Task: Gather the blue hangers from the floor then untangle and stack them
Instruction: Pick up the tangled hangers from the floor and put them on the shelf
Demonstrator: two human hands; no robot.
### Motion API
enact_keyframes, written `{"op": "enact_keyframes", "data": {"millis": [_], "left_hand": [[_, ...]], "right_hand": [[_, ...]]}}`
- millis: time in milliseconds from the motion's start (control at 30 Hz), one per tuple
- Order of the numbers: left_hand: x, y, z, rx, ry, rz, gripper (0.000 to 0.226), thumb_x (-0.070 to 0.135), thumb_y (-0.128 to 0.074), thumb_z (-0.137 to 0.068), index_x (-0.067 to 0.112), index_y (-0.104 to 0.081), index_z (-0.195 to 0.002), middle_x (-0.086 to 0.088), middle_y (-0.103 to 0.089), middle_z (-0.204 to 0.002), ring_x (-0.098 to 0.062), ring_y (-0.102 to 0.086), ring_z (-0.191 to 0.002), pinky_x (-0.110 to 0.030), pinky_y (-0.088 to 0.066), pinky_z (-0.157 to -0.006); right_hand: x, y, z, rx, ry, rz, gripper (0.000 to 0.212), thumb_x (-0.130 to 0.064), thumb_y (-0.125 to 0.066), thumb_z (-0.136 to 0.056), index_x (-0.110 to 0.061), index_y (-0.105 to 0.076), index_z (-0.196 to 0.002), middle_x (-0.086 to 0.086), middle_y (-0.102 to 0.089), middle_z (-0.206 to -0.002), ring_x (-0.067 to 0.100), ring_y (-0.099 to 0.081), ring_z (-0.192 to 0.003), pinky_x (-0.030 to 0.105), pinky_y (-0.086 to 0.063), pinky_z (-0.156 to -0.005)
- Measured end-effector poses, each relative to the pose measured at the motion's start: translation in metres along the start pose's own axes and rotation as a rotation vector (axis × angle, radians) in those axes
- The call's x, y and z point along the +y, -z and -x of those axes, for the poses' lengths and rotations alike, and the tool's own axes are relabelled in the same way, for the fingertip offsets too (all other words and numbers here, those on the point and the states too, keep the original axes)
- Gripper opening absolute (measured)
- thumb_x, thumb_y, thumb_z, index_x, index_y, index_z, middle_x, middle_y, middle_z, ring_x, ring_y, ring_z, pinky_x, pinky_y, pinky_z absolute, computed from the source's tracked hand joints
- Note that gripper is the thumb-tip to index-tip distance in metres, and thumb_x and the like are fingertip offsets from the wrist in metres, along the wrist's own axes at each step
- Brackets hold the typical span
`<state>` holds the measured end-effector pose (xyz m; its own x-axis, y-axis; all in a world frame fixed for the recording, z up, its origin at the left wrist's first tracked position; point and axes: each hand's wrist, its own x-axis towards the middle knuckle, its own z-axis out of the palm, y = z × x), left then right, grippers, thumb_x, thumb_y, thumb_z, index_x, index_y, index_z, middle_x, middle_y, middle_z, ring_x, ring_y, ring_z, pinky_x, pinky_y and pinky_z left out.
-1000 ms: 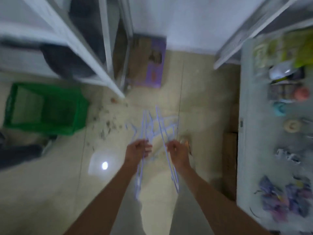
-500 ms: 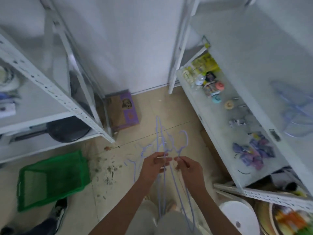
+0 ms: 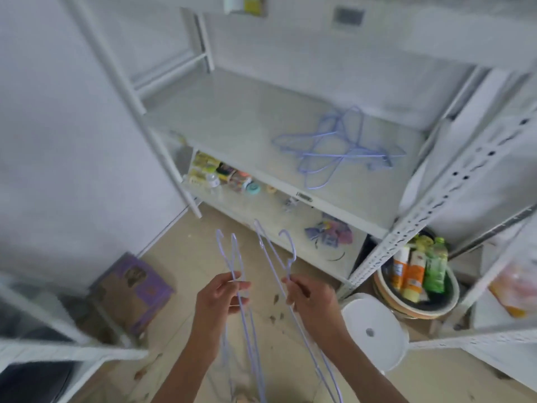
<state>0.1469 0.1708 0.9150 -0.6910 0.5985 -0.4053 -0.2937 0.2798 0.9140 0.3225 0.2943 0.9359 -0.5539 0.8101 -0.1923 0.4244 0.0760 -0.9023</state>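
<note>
Thin blue wire hangers are split between my hands in front of me. My left hand [image 3: 220, 298] pinches one bunch of hangers [image 3: 232, 257] near the hooks, the bodies hanging down past my wrist. My right hand [image 3: 308, 301] grips another bunch of hangers [image 3: 276, 251], hooks up, long wires trailing down to the lower right. The two bunches are held apart. A loose heap of more blue hangers [image 3: 334, 146] lies on the white shelf board [image 3: 232, 117] ahead, above hand height.
White metal racks stand ahead, right and left. The lower shelf [image 3: 261, 205] holds small packets and tape rolls. A basin of bottles [image 3: 418, 277] and a white stool [image 3: 374, 327] sit on the floor at right. At left stands a purple cardboard box [image 3: 133, 289]; debris is scattered on the tiles.
The view swung up from the floor to the rack at the right. My hands rose with the hangers and drew apart, separating them into two bunches.
</note>
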Motion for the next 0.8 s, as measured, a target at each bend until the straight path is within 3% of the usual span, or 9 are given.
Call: {"op": "enact_keyframes", "data": {"millis": [100, 233, 333, 400, 500, 600, 667, 800], "left_hand": [[0.031, -0.026, -0.001, -0.045, -0.086, -0.096, 0.024, 0.011, -0.061, -0.094, 0.026, -0.077, -0.101, -0.006, -0.081, -0.092, -0.024, -0.075, -0.069, -0.022, -0.056, -0.055], [0.069, -0.053, -0.008, -0.092, -0.157, -0.125, 0.023, 0.017, -0.061, -0.096, 0.033, -0.078, -0.096, -0.007, -0.080, -0.088, -0.019, -0.073, -0.067, -0.022, -0.057, -0.058], [0.097, -0.065, -0.021, -0.074, -0.196, -0.085, 0.017, 0.030, -0.062, -0.090, 0.031, -0.079, -0.092, -0.010, -0.079, -0.084, -0.018, -0.070, -0.062, -0.026, -0.056, -0.058], [0.117, -0.073, -0.040, -0.081, -0.223, -0.061, 0.018, 0.031, -0.062, -0.088, 0.028, -0.080, -0.091, -0.012, -0.078, -0.081, -0.020, -0.067, -0.058, -0.030, -0.056, -0.058], [0.143, -0.082, -0.081, -0.114, -0.283, -0.038, 0.016, 0.020, -0.064, -0.095, 0.021, -0.080, -0.090, -0.014, -0.075, -0.073, -0.020, -0.062, -0.051, -0.028, -0.054, -0.053], [0.172, -0.096, -0.126, -0.178, -0.358, -0.021, 0.016, 0.025, -0.065, -0.093, 0.017, -0.078, -0.089, -0.014, -0.071, -0.065, -0.018, -0.060, -0.050, -0.024, -0.051, -0.049], [0.192, -0.106, -0.154, -0.234, -0.385, -0.071, 0.019, 0.033, -0.065, -0.088, 0.018, -0.076, -0.086, -0.013, -0.070, -0.060, -0.017, -0.059, -0.048, -0.021, -0.047, -0.047], [0.219, -0.123, -0.214, -0.349, -0.405, -0.125, 0.019, 0.031, -0.064, -0.088, 0.016, -0.071, -0.080, -0.012, -0.071, -0.060, -0.014, -0.047, -0.042, -0.019, -0.040, -0.042]], "right_hand": [[-0.006, 0.037, -0.008, 0.058, 0.071, 0.074, 0.020, -0.014, -0.059, -0.102, -0.031, -0.066, -0.096, -0.011, -0.068, -0.062, 0.007, -0.059, -0.046, 0.025, -0.048, -0.055], [-0.016, 0.075, -0.036, 0.083, 0.015, -0.002, 0.017, -0.010, -0.061, -0.102, -0.021, -0.072, -0.106, -0.003, -0.074, -0.066, 0.012, -0.057, -0.047, 0.020, -0.047, -0.050], [-0.029, 0.093, -0.061, 0.097, -0.004, -0.035, 0.018, -0.012, -0.061, -0.100, -0.025, -0.074, -0.096, -0.002, -0.074, -0.066, 0.021, -0.065, -0.054, 0.023, -0.050, -0.054], [-0.045, 0.103, -0.082, 0.097, 0.004, -0.083, 0.014, -0.022, -0.068, -0.100, -0.024, -0.071, -0.086, -0.001, -0.073, -0.066, 0.014, -0.061, -0.050, 0.024, -0.050, -0.053], [-0.060, 0.112, -0.119, 0.160, 0.037, -0.100, 0.031, -0.031, -0.074, -0.096, -0.017, -0.061, -0.070, 0.006, -0.066, -0.060, 0.004, -0.052, -0.044, 0.017, -0.044, -0.048], [-0.070, 0.121, -0.158, 0.328, 0.149, 0.095, 0.045, -0.035, -0.069, -0.098, -0.021, -0.045, -0.062, 0.000, -0.052, -0.049, 0.006, -0.044, -0.040, 0.014, -0.032, -0.044], [-0.074, 0.128, -0.186, 0.455, 0.151, 0.177, 0.044, -0.041, -0.064, -0.098, -0.021, -0.049, -0.062, -0.002, -0.055, -0.049, 0.012, -0.045, -0.041, 0.020, -0.031, -0.042], [-0.059, 0.132, -0.249, 0.657, -0.062, -0.356, 0.041, -0.036, -0.065, -0.102, -0.015, -0.064, -0.067, -0.002, -0.065, -0.058, 0.006, -0.041, -0.045, 0.015, -0.033, -0.043]]}}
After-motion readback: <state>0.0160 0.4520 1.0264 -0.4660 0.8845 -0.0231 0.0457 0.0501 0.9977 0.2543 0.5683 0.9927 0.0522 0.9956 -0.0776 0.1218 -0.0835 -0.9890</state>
